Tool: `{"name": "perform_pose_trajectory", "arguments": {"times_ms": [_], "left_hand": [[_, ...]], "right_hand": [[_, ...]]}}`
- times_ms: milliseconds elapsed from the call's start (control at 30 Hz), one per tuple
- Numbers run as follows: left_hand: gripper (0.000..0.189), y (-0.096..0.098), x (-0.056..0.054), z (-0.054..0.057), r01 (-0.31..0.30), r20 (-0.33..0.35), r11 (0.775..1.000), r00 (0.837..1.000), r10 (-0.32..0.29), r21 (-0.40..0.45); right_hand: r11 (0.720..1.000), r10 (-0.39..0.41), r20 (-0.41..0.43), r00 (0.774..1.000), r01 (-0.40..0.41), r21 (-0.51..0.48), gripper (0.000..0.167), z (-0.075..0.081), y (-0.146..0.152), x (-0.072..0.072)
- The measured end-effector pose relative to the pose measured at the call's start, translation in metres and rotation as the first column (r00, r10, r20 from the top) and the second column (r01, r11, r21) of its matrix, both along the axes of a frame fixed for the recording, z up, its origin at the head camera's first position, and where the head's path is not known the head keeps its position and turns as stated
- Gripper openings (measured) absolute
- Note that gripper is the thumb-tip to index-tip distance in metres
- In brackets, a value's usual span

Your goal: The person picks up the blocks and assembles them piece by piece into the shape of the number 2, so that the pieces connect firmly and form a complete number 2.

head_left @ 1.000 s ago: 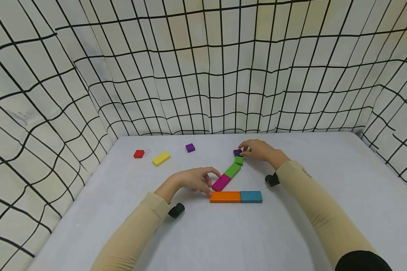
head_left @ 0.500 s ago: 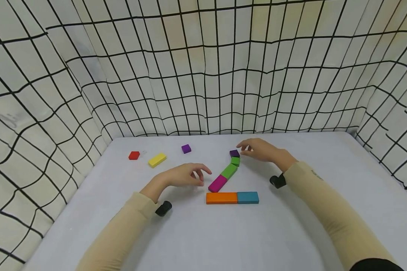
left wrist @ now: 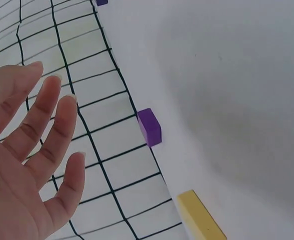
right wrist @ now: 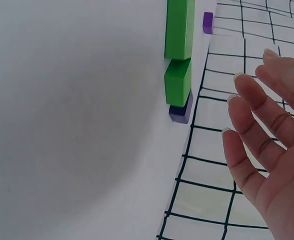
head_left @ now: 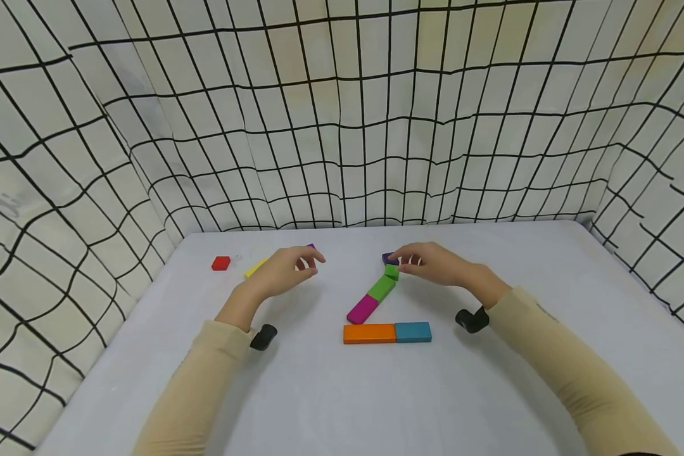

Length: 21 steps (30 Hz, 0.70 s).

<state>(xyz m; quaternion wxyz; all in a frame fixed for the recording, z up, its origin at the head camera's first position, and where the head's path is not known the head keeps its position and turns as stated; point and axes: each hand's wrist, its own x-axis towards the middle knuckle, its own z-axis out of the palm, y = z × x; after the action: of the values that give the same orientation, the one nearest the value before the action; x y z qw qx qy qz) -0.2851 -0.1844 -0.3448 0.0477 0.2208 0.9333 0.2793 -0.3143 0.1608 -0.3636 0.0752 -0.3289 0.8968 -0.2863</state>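
My left hand (head_left: 285,269) hovers with loosely bent fingers and holds nothing. In the head view it partly covers a yellow block (head_left: 254,268) and a purple block (head_left: 311,246); the left wrist view shows both blocks apart from the fingers. My right hand (head_left: 436,264) is over the upper end of a bent row, fingers relaxed and holding nothing. That row runs from a dark purple block (head_left: 387,259) through a small green block (head_left: 391,272) and a longer green block (head_left: 381,289) to a magenta block (head_left: 361,310).
Below the row lie an orange block (head_left: 369,334) and a blue block (head_left: 413,332), end to end. A red block (head_left: 221,263) sits at the far left of the white table (head_left: 342,399). Black netting (head_left: 342,126) over white walls encloses the back and sides.
My left hand has left the orange and magenta blocks and moved left and away, toward the yellow and purple ones. My right hand has come off the dark purple block and stays near it.
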Motion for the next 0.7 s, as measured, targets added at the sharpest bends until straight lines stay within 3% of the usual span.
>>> {"name": "perform_pose_trajectory", "arguments": {"times_ms": [267, 500, 700], "left_hand": [[0.027, -0.016, -0.008, -0.009, -0.075, 0.008, 0.996, 0.997, 0.075, 0.055], [0.029, -0.023, -0.016, -0.012, -0.108, 0.019, 0.992, 0.994, 0.107, 0.064], [0.029, -0.024, -0.025, -0.014, -0.140, 0.040, 0.986, 0.990, 0.137, 0.085]], "right_hand": [[0.998, 0.053, 0.065, 0.996, -0.051, -0.035, 0.037, -0.003, 0.002, 0.020], [0.995, 0.100, 0.150, 0.984, -0.103, 0.011, 0.044, -0.012, 0.002, 0.034], [0.993, 0.107, 0.205, 0.973, -0.116, 0.031, 0.051, -0.022, 0.001, 0.038]]}}
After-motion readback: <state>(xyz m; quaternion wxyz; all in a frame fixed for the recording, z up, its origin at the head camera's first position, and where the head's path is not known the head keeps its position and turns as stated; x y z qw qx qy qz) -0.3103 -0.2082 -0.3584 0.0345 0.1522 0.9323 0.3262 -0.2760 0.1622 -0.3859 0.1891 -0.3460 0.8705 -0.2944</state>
